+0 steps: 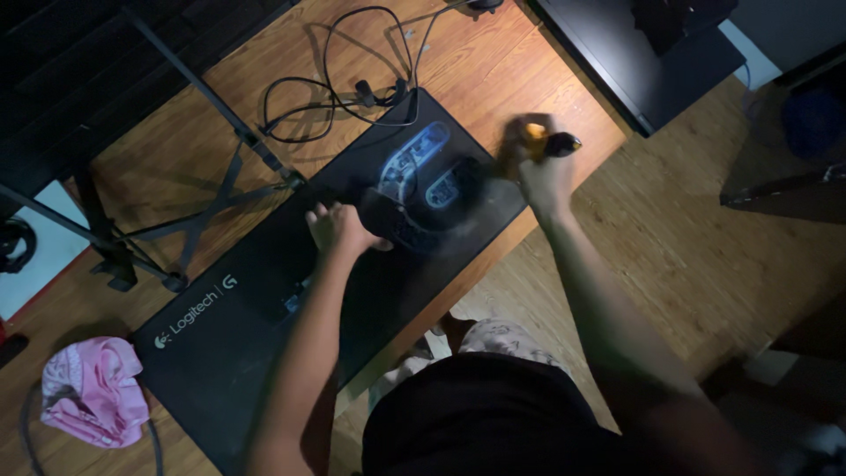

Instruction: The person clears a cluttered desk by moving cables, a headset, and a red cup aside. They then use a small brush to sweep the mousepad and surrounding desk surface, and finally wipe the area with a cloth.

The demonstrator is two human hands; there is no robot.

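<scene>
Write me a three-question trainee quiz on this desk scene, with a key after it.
1. True or false: the right hand grips a tool with a yellow and black handle.
2. What does the left hand rest on?
A. the pink cloth
B. the dark device on the black desk mat
C. the tangle of black cables
3. Fill in: the pink cloth lies near the desk's ______ corner in this view.

Key
1. True. The picture is blurred, so the kind of tool cannot be told.
2. B. The hand sits at the device's near edge, over the mat.
3. Lower left, beside the mat's end.
</scene>
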